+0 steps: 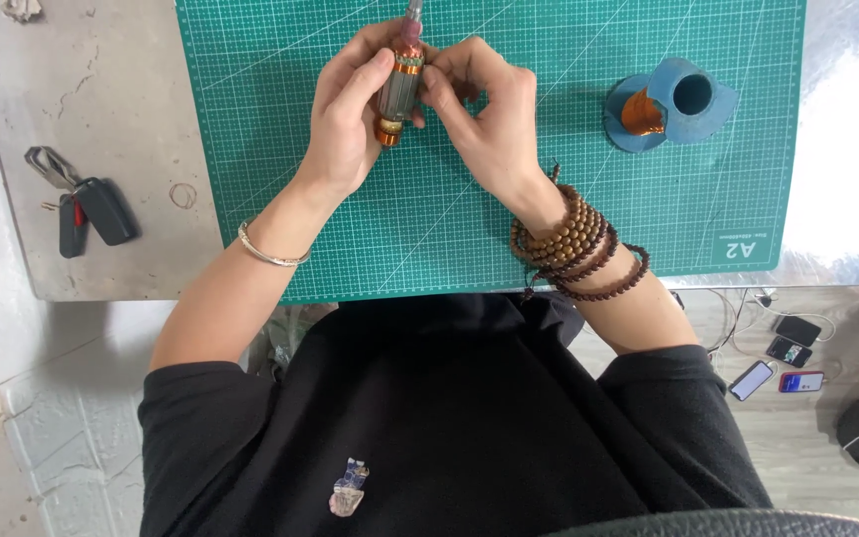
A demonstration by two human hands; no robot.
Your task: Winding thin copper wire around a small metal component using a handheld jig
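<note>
**Both hands on a small motor armature over the cutting mat**

Head view. A motor armature (398, 91) is held upright-ish above the far middle of the green gridded cutting mat (449, 229): grey laminated core, shiny copper bands at both ends, a thin metal shaft poking out the top. Left hand (350, 119) wraps it from the left, fingers (365, 75) curled snug around the core. Right hand (484, 124) meets it from the right, fingertips pinched narrow against the upper copper band. Left wrist carries a thin silver bangle (272, 254); right wrist has several loops of brown wooden beads (573, 244).

Right of the hands, well apart, a blue plastic holder (683, 99) with a round hole sits on the mat, a curl of amber tape (640, 114) against it. The mat lies on a pale, scuffed stone tabletop (101, 89). Near its left edge: a dark car key fob with metal ring (86, 204).
</note>
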